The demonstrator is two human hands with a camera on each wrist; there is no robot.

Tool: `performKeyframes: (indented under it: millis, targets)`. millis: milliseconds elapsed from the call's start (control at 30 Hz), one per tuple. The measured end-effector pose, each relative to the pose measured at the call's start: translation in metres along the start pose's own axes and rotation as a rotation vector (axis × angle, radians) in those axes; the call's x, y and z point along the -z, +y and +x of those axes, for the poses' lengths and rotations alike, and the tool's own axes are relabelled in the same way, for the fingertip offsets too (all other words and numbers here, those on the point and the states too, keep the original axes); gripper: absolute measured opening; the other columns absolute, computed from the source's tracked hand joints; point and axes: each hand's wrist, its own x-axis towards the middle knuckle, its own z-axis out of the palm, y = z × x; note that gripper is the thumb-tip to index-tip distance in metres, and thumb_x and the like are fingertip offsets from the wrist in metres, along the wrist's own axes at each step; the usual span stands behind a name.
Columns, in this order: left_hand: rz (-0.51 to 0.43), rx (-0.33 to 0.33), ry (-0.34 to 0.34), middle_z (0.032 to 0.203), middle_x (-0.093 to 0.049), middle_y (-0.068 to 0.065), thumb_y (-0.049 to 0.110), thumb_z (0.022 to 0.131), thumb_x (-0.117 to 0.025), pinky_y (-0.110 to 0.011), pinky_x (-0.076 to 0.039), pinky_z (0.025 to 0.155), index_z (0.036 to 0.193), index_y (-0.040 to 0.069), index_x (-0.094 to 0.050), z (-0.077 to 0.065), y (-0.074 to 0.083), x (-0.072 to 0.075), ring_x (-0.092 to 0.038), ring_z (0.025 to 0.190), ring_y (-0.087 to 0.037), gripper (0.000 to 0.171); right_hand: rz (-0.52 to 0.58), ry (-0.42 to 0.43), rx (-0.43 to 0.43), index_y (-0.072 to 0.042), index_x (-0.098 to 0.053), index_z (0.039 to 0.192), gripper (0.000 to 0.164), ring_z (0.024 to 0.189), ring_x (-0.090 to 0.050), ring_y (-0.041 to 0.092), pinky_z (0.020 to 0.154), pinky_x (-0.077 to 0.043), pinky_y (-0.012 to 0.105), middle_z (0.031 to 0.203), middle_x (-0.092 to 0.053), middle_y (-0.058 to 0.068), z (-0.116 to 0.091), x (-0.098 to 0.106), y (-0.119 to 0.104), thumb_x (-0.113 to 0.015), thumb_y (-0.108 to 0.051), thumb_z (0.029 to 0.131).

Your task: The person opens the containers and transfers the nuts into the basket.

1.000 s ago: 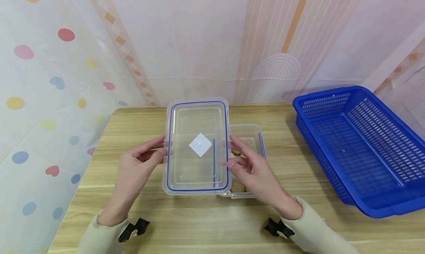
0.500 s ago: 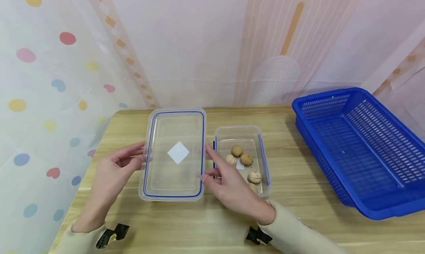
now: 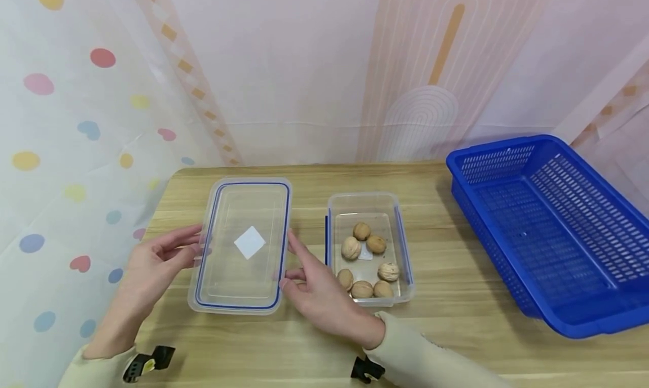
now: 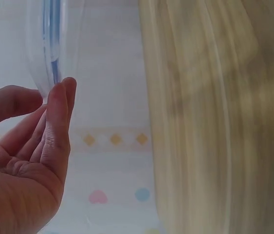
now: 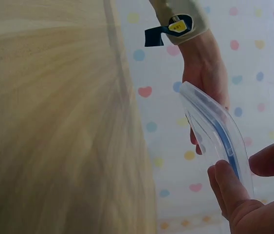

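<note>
A clear plastic lid [image 3: 243,208] with a blue seal and a white diamond sticker is held by both hands above the left part of the table. My left hand [image 3: 154,267] pinches its left edge between thumb and fingers; the left wrist view shows that grip on the lid edge [image 4: 54,44]. On the opposite edge my right hand [image 3: 319,292] pinches the lid, also seen in the right wrist view with the lid [image 5: 214,122] nearly edge-on. To the right stands a clear container [image 3: 404,247], uncovered, with several walnuts [image 3: 362,231] on its bottom.
A blue perforated basket [image 3: 474,208] stands at the right of the wooden table [image 3: 431,331]. Behind and to the left hangs a patterned cloth [image 3: 294,84], close along the table's back edge. My right forearm crosses in front of the container.
Both hands have carried the lid left and toward the near side, away from over the container. The walnuts inside, partly hidden before, are now exposed. Container and basket stay put.
</note>
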Motion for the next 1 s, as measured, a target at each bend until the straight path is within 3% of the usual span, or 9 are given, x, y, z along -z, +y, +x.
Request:
performKeyframes:
  millis: [400,467,700,1000]
  targets:
    - [0.034,0.011,-0.069,0.108,-0.072,0.021,-0.001,0.102,-0.056,-0.023,-0.061,0.076,0.144,-0.014,-0.051,0.005,-0.023,0.014,-0.072,0.092,0.001,0.044,0.003,-0.007,0.025,-0.015,-0.011,0.168,0.082,0.114,-0.065,0.012,0.093,-0.055,0.021,0.152,-0.041,0.014,0.013,-0.021,0.018,-0.058,-0.003,0.102]
    - [0.038,0.013,-0.086,0.111,-0.073,0.015,-0.002,0.102,-0.055,-0.024,-0.062,0.077,0.144,-0.015,-0.050,0.006,-0.026,0.015,-0.071,0.092,0.000,0.044,0.013,-0.009,0.020,-0.014,-0.011,0.168,0.082,0.114,-0.065,0.012,0.094,-0.054,0.020,0.152,-0.041,0.014,0.015,-0.022,0.021,-0.058,-0.003,0.102]
    - [0.076,0.024,-0.148,0.126,-0.066,-0.031,0.001,0.103,-0.058,-0.027,-0.062,0.077,0.146,-0.014,-0.048,0.011,-0.037,0.018,-0.070,0.095,0.001,0.047,0.044,0.006,-0.003,-0.010,-0.011,0.167,0.083,0.116,-0.066,0.018,0.095,-0.054,0.022,0.148,-0.046,0.015,0.019,-0.026,0.033,-0.057,0.002,0.099]
    - [0.035,0.063,-0.255,0.129,-0.060,-0.039,-0.004,0.101,-0.059,-0.031,-0.063,0.077,0.148,-0.016,-0.043,0.016,-0.053,0.017,-0.069,0.096,0.000,0.051,0.004,0.033,-0.067,-0.006,-0.016,0.166,0.083,0.106,-0.068,0.012,0.085,-0.055,0.019,0.139,-0.055,0.015,0.028,-0.031,0.045,-0.057,0.007,0.095]
